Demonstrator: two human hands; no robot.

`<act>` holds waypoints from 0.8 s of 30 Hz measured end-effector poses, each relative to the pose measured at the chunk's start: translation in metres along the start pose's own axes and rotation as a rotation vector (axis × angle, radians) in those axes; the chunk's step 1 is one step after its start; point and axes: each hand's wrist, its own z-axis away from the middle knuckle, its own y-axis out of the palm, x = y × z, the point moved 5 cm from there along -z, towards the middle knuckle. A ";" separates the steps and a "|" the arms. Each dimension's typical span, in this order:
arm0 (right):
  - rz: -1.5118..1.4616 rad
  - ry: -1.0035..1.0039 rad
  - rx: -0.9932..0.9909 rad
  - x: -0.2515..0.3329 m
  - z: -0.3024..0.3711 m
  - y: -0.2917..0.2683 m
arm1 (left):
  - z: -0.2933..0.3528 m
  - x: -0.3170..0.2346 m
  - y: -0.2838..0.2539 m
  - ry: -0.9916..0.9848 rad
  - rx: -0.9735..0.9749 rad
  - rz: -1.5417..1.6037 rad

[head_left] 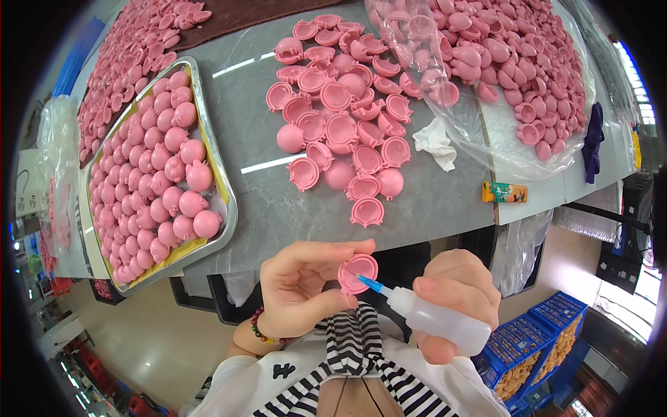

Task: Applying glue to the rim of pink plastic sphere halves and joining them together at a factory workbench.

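In front of my chest, my left hand [299,285] pinches a pink plastic half shell [361,270] between thumb and fingers, its hollow side turned toward the bottle tip. My right hand [462,292] is wrapped round a white translucent squeeze bottle [438,316]. Its thin blue nozzle [372,283] reaches into the hollow of the shell; whether any liquid comes out is too small to tell. Just beyond my hands, many loose pink half shells [341,129] lie on the grey table [243,201], most with the hollow side up.
At left stands a metal tray [226,240] of closed pink balls [149,181]. A heap of pink shells [517,59] lies on clear plastic [455,128] at far right, near a crumpled white cloth [435,144] and an orange-green small packet [505,192]. Blue crates [514,347] are on the floor.
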 end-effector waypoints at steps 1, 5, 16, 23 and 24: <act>-0.022 -0.012 -0.020 0.000 0.001 0.000 | 0.001 0.000 -0.001 0.007 -0.009 -0.007; -0.009 0.011 -0.040 0.000 0.002 -0.002 | 0.000 -0.003 0.000 0.024 -0.012 -0.036; -0.101 -0.061 -0.128 -0.008 0.011 -0.008 | 0.007 -0.013 -0.001 0.320 -0.085 -0.646; 0.550 0.358 -0.665 -0.057 0.007 -0.145 | -0.006 0.016 -0.001 -0.057 0.201 0.499; 0.557 0.412 -0.642 -0.073 0.008 -0.172 | -0.006 0.018 0.000 -0.085 0.207 0.485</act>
